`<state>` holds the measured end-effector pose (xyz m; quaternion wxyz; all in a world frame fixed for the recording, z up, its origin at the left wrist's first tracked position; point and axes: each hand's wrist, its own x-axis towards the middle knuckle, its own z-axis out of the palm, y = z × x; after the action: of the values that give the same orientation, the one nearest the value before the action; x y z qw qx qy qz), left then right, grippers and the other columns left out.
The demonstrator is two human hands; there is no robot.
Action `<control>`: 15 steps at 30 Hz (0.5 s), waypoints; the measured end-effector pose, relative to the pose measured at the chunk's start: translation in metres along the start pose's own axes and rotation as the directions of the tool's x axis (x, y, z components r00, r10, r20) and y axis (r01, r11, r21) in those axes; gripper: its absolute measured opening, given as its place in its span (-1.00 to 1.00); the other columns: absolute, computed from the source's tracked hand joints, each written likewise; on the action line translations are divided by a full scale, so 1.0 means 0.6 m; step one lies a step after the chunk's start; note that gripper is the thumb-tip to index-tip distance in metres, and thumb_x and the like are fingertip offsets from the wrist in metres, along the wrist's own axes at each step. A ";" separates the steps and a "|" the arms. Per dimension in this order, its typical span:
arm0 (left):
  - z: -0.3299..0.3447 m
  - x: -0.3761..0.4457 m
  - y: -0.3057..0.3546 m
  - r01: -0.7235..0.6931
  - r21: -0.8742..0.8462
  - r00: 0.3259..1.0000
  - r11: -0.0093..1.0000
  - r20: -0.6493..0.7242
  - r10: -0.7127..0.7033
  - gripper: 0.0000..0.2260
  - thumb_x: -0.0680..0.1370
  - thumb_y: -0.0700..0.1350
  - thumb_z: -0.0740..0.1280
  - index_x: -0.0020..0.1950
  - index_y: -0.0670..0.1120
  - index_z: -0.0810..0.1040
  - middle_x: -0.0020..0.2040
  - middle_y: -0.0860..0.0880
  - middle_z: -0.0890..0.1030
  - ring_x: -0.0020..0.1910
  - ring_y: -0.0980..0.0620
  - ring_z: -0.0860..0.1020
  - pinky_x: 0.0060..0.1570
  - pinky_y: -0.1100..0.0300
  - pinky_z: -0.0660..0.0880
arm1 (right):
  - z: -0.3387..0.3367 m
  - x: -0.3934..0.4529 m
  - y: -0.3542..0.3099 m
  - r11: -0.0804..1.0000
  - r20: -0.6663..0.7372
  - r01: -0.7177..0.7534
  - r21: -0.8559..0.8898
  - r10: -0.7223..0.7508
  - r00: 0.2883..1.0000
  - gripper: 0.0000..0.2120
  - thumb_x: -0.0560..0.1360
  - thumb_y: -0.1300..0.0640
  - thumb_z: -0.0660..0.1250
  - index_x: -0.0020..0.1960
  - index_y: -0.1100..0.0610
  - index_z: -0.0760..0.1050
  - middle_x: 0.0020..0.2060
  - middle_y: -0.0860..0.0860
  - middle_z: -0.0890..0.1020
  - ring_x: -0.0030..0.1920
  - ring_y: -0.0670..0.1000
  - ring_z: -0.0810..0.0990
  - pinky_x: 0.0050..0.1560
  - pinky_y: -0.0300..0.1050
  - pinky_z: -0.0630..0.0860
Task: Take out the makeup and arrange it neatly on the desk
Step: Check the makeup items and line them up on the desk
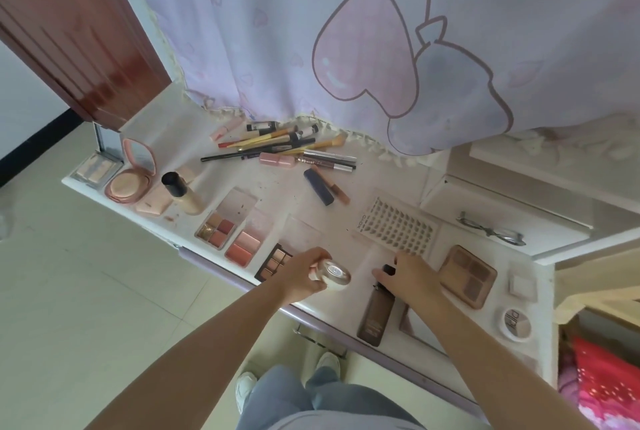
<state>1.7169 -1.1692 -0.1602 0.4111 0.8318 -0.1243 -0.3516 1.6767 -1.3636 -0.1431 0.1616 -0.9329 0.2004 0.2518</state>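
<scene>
My left hand [300, 273] grips a small round white jar [334, 274] just above the front edge of the white desk [277, 187]. My right hand [410, 277] rests with curled fingers on the black cap of a brown tube [374, 315] that lies flat near the front edge. Open palettes lie in a row at the front: two pink ones [218, 227] [244, 249], a dark one [273, 261] partly behind my left hand, and a brown eyeshadow palette [467, 275] to the right.
A pile of brushes and pencils [284, 147] lies at the back under a lilac curtain [346, 31]. A pink compact [130, 183], foundation bottle [183, 194], lash tray [398, 228], small round pot [516, 324] and eyelash curler [491, 230] are spread around. A brown door [69, 31] stands left.
</scene>
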 end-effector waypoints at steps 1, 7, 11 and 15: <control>-0.002 -0.001 0.001 0.010 0.000 1.000 1.000 0.010 -0.010 -0.63 0.44 -0.39 0.34 0.21 -0.18 0.41 0.05 -0.03 0.50 0.08 0.08 0.48 0.11 0.34 0.39 | 0.000 0.004 -0.006 1.000 0.032 -0.016 -0.009 0.016 0.999 -0.56 0.50 -0.13 0.22 0.16 0.22 0.41 0.11 0.13 0.53 0.12 0.11 0.52 -0.10 -0.17 0.38; -0.022 -0.028 0.003 0.057 -0.033 0.998 0.998 0.040 -0.056 -0.36 0.42 -0.47 0.21 0.42 -0.01 0.24 0.33 -0.01 0.36 0.32 0.06 0.35 0.28 0.27 0.34 | -0.020 0.007 -0.016 0.993 0.127 -0.042 0.106 0.029 0.992 -0.68 0.47 0.07 0.25 -0.42 0.14 0.30 -0.45 -0.01 0.39 -0.38 -0.02 0.41 -0.44 -0.20 0.31; -0.041 -0.066 0.021 -0.105 0.007 0.969 0.994 -0.226 0.104 -0.44 0.42 -0.44 0.25 0.39 -0.14 0.28 0.28 -0.10 0.38 0.17 0.06 0.40 0.12 0.45 0.36 | -0.061 -0.033 -0.002 0.978 0.069 0.002 0.210 -0.017 0.998 -0.73 0.48 0.08 0.30 -0.14 0.32 0.54 -0.24 0.18 0.61 -0.20 0.14 0.61 -0.12 0.01 0.56; -0.044 -0.088 0.072 -0.278 0.162 0.849 0.947 -0.419 0.321 -0.58 0.41 -0.18 0.32 0.25 -0.25 0.44 0.12 -0.10 0.51 0.01 0.23 0.44 0.01 0.63 0.32 | -0.116 -0.079 0.019 0.878 -0.087 0.093 0.469 -0.059 0.994 -0.84 0.46 0.15 0.35 -0.05 0.24 0.58 -0.26 0.08 0.62 -0.39 0.01 0.62 -0.37 -0.19 0.58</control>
<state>1.7004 -1.1547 -0.0906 0.4382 0.8784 -0.1732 -0.0798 1.6619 -1.3877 -0.0626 0.3864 -0.8810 0.2242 0.1561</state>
